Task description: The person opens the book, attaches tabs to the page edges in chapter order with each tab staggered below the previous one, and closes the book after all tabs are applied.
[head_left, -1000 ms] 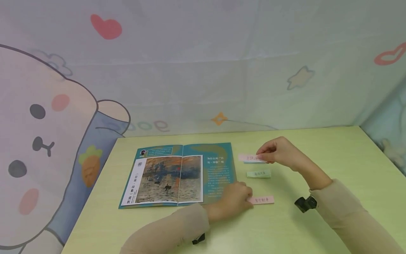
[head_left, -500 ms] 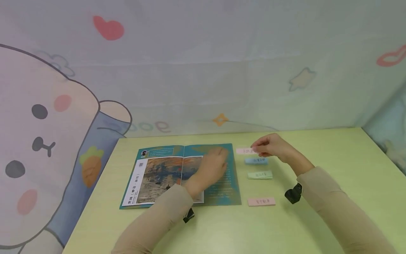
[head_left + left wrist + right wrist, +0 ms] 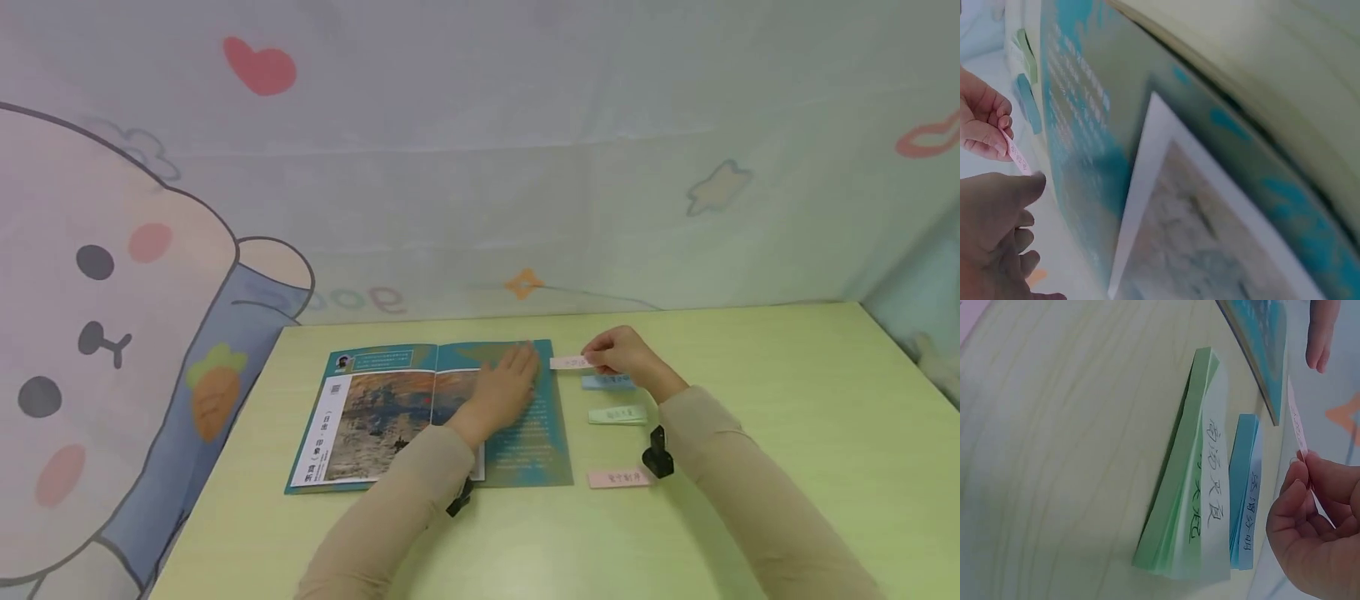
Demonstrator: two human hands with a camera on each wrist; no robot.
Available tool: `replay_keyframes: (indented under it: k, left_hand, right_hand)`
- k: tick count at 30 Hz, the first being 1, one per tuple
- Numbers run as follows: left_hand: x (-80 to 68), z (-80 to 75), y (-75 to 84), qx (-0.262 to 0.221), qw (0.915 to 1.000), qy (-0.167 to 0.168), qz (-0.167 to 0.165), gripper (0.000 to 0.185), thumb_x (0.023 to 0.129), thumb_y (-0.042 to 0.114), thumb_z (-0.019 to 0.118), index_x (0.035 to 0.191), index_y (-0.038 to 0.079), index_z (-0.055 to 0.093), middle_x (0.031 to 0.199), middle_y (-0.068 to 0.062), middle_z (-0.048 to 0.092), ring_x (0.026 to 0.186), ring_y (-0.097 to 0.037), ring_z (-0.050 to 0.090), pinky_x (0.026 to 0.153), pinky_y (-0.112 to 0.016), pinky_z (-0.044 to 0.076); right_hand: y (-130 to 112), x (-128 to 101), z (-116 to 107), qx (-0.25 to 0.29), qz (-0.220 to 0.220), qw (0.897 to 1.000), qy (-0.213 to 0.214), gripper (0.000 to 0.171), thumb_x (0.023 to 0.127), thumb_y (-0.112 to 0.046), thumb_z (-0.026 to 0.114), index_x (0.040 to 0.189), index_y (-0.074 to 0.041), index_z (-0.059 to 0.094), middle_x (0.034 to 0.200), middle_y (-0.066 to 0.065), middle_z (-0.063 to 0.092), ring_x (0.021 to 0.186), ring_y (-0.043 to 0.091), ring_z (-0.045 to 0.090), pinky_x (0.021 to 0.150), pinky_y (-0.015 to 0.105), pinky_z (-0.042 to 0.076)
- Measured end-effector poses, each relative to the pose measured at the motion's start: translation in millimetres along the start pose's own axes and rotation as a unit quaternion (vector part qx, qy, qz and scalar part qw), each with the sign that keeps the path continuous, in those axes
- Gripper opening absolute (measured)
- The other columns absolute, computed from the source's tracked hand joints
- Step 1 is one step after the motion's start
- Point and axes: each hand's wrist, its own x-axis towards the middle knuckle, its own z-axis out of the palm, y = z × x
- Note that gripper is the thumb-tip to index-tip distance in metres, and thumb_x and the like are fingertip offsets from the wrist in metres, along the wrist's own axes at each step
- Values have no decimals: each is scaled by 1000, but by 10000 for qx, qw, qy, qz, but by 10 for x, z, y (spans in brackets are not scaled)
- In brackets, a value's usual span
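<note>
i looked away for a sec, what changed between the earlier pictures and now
The left hand came off the lower pink pad, moving farther away and left, over the open book. The right hand, gripping a pink strip, shifted left toward the book, baring more of the blue pad. Lower pink pad, green pad and book stayed put.

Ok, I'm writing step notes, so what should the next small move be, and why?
Probably bring the held pink strip onto the right edge of the open book: the right hand pinches it with its free end towards that edge, and the left hand lies straight-fingered over the book's right half.
</note>
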Motion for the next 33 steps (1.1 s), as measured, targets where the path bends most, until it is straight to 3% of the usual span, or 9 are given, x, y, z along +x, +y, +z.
replay_keyframes:
  k: [6,13,21,26,33]
  left_hand:
    - [77,67,12,14,9996,-262,106,63,99,39,40,150,9,17,156,-5,10,141,-23,11,105,-55,28]
    - [146,118,57,-94,9987,-456,213,63,99,41,39,150,11,17,155,-3,13,141,-22,13,103,-53,32]
    - [157,143,145,73,9988,-391,285,60,98,42,40,148,12,24,154,-2,20,139,-22,20,102,-51,35]
    - [177,144,183,-87,9984,-553,101,61,99,45,35,148,11,26,153,-3,24,139,-20,22,103,-51,33]
    - [228,133,212,-285,9983,-511,-63,63,97,48,38,146,9,29,151,-5,27,138,-21,26,104,-50,32]
  right_hand:
    - [4,64,35,-113,113,9998,145,23,93,-3,54,109,11,62,77,14,62,56,15,47,55,28,44]
    - [28,106,85,-205,92,9995,240,22,92,-3,55,105,12,64,70,11,61,56,14,47,56,28,44]
    - [68,148,119,-267,215,9992,198,20,92,-4,57,105,10,65,82,11,63,62,11,54,59,24,48]
    - [84,149,127,-328,103,9993,140,20,92,-4,57,104,11,65,84,13,64,63,12,55,58,23,48]
    - [120,157,92,-281,97,9992,252,21,90,-2,58,105,12,64,85,14,65,64,10,58,60,23,50]
